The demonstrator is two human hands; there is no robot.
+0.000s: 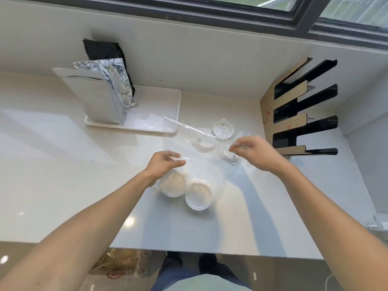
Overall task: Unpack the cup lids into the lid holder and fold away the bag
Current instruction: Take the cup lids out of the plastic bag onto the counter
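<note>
Near the surface's (63,164) right edge, both hands, left (162,164) and right (251,152), pinch a clear plastic bag (201,162) over 5 white cup lids (198,195).

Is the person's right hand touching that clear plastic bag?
Touching. In the head view the right hand pinches an edge of the clear plastic bag between thumb and fingertips, with the film pulled taut from that pinch.
</note>
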